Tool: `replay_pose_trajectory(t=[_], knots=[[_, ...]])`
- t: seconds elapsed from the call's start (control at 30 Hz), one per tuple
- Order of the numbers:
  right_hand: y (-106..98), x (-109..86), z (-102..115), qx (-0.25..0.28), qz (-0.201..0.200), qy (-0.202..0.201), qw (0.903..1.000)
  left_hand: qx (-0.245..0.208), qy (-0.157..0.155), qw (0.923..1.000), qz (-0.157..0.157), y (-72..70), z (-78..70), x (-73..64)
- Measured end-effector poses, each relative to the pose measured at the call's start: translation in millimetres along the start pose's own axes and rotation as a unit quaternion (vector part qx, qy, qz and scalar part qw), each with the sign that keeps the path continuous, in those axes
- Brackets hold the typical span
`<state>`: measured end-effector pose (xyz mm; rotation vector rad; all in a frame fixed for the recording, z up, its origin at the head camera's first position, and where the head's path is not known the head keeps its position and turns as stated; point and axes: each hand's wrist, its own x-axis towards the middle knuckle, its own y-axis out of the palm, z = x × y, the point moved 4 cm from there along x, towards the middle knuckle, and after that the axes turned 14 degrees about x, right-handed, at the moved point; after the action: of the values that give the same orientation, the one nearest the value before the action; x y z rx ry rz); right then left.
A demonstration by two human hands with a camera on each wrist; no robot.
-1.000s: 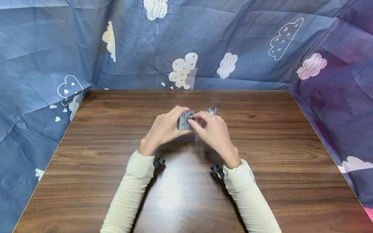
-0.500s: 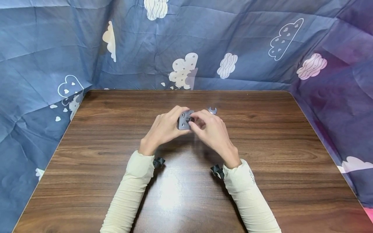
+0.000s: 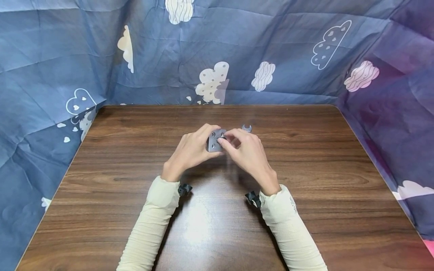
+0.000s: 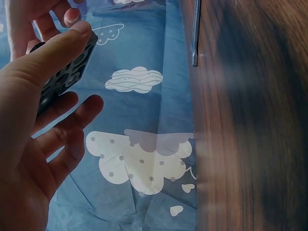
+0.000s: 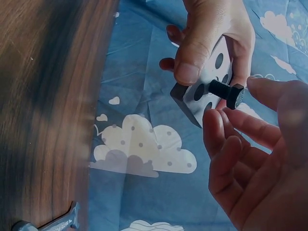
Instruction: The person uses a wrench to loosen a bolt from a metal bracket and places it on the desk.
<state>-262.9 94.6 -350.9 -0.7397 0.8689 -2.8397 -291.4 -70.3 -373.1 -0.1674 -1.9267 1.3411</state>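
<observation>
Above the middle of the table, my left hand (image 3: 193,145) grips a grey metal block (image 3: 213,146) by its edges, thumb along one side. The block has several round holes in its face. A black hex-head bolt (image 5: 225,91) sticks out from the middle of that face, its shank partly showing in the right wrist view. My right hand (image 3: 249,148) has its thumb and fingertips around the bolt's head. The left wrist view shows the block (image 4: 72,72) edge-on, with the bolt mostly hidden behind the left hand.
An open-end wrench (image 3: 246,128) lies on the wooden table (image 3: 305,169) just beyond my right hand, its rear part hidden by that hand. Blue cloth with cloud prints (image 3: 152,56) hangs behind the table and along both sides.
The right thumb and fingers shift around the bolt head: half a second ago they were drawn back and more of it showed; now the thumb is forward over it. The left hand keeps the block still.
</observation>
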Motion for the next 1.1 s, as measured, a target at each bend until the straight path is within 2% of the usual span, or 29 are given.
replay_pose_trajectory(t=[0.47, 1.1], knots=[[-0.2, -0.4, 3.8, -0.006, 0.019, -0.001, 0.9998, 0.005, 0.006, 1.0000, -0.004, -0.6, 1.4, 0.2], [1.4, -1.6, 6.3, -0.017, 0.025, -0.049, 0.9984, -0.001, -0.002, 1.0000, 0.007, -0.1, 3.2, -0.4]])
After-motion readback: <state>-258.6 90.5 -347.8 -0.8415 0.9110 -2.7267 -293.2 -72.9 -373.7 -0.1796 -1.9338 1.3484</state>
